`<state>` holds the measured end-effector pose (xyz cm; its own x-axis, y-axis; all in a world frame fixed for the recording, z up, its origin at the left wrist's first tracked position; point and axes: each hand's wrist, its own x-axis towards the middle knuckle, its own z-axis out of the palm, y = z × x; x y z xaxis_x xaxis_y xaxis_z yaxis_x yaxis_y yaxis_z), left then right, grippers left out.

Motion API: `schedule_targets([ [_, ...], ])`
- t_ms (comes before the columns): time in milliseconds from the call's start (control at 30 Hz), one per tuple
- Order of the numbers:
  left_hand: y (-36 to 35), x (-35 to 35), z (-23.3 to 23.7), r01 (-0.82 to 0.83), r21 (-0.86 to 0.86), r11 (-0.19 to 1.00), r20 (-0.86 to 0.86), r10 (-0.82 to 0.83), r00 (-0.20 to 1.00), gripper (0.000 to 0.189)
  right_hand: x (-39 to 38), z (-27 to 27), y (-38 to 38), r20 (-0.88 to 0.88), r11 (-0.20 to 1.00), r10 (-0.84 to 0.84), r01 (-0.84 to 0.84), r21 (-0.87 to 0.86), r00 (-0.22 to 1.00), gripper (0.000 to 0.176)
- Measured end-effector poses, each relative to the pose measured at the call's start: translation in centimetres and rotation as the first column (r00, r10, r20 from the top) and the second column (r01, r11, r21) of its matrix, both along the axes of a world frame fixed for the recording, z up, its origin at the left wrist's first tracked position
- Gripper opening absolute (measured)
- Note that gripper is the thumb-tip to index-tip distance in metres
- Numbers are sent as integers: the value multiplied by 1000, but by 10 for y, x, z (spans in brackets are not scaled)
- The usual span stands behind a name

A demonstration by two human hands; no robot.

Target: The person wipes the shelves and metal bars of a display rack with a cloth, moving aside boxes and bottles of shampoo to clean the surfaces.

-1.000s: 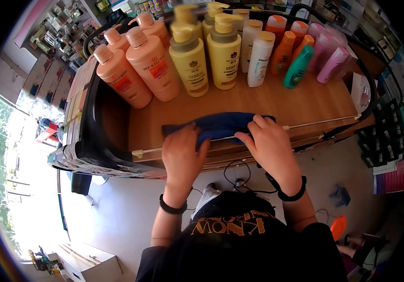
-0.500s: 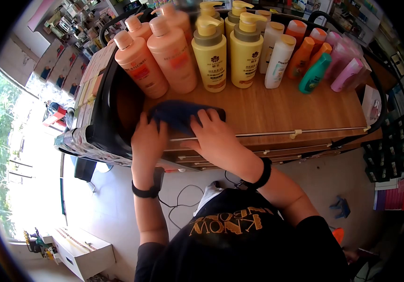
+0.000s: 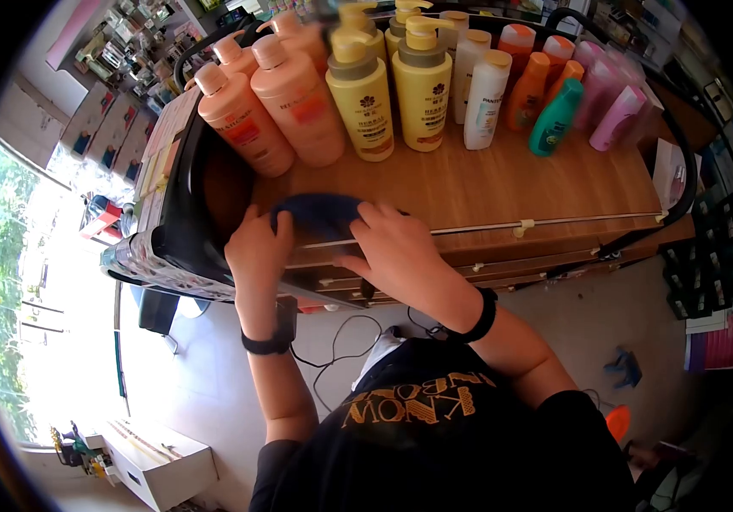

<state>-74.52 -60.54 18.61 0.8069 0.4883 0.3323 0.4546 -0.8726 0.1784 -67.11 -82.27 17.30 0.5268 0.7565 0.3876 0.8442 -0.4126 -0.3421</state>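
Note:
A dark blue cloth lies bunched at the front left of the wooden shelf top, blurred by motion. My left hand grips its left end, fingers closed. My right hand holds its right end, with the thumb lower down. Behind the cloth stand peach pump bottles and yellow pump bottles. To their right are a white bottle, an orange bottle, a green bottle and a pink bottle.
A black rail curves round the shelf's right end. Thin strips with clips run along its front edges. Below are the floor with a black cable, a white box and a blue object.
The view has shifted slightly, so the bottles appear farther left. Both hands still hold the cloth, which has changed shape and looks more bunched between them.

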Motion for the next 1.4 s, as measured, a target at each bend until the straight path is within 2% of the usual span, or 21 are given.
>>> schedule_targets([
  [33, -5, -4, 1, -9, 23, 1000, 59, 8, 998, 43, -3, 0, -6, 0, 1000, -2, 2, -2, 1000, 46],
  [100, -16, -11, 8, 1, 1, 1000, 63, -2, 998, 42, -7, 0, -15, -5, 995, 19, -18, 102, 1000, 42],
  [200, -21, -12, 9, 29, -20, 999, 68, -28, 997, 42, -4, -5, -16, 29, 987, 6, -10, 162, 1000, 40],
  [367, -25, -8, 9, 62, 2, 998, 46, -62, 997, 41, 5, -5, -22, 27, 980, 9, -14, 198, 1000, 37],
  [433, -38, -7, 10, 138, -71, 988, 71, -133, 989, 41, 7, -4, -32, 17, 979, 7, -10, 205, 1000, 37],
  [500, -51, -4, 6, 202, -72, 977, 86, -196, 977, 39, 12, -2, -48, -26, 979, -85, 88, 182, 996, 36],
  [600, -70, 5, 3, 302, -90, 949, 77, -296, 952, 42, 28, -2, -75, 21, 975, -171, 166, 150, 985, 42],
  [633, -82, 11, 8, 353, -105, 930, 98, -343, 934, 44, 32, 3, -85, -36, 974, -207, 209, 91, 978, 33],
  [700, -93, 22, 8, 419, -164, 893, 87, -409, 908, 56, 43, 2, -101, -9, 965, -247, 247, 90, 969, 32],
  [733, -96, 28, 4, 424, -166, 890, 89, -415, 905, 56, 46, 2, -109, 20, 955, -282, 279, 96, 959, 32],
  [800, -101, 39, -5, 501, -83, 862, 130, -489, 863, 61, 42, 1, -120, 51, 951, -289, 280, 133, 956, 25],
  [867, -103, 44, -13, 515, -38, 856, 167, -503, 848, 58, 32, 10, -128, 107, 914, -286, 238, 330, 952, 13],
  [900, -104, 44, -16, 520, 6, 854, 201, -510, 836, 56, 23, 12, -133, 109, 914, -288, 239, 327, 952, 13],
  [933, -106, 40, -16, 519, 2, 855, 203, -509, 837, 56, 11, 13, -139, 12, 901, -252, 230, 367, 968, 10],
  [967, -108, 35, -13, 519, 6, 855, 179, -512, 840, 50, 2, 12, -145, -83, 886, -208, 224, 406, 975, 11],
  [1033, -109, 25, -9, 515, 5, 857, 149, -510, 847, 45, -5, -1, -154, -73, 885, -203, 214, 414, 977, 13],
  [1100, -105, 16, -8, 537, 12, 843, 238, -524, 818, 36, -10, -16, -161, -80, 881, -203, 217, 421, 976, 17],
  [1233, -91, 18, 2, 509, -53, 859, 181, -493, 851, 36, -11, -21, -163, -76, 895, -223, 235, 378, 972, 23],
  [1300, -82, 24, 5, 496, -80, 865, 167, -479, 862, 39, -12, -17, -159, -49, 931, -211, 216, 295, 976, 34],
  [1333, -79, 24, 6, 484, -110, 868, 148, -467, 872, 42, -11, -18, -156, -48, 931, -211, 216, 295, 976, 34],
  [1400, -77, 23, 7, 459, -103, 882, 148, -443, 884, 46, -9, -23, -151, -59, 963, -191, 199, 181, 980, 42],
])
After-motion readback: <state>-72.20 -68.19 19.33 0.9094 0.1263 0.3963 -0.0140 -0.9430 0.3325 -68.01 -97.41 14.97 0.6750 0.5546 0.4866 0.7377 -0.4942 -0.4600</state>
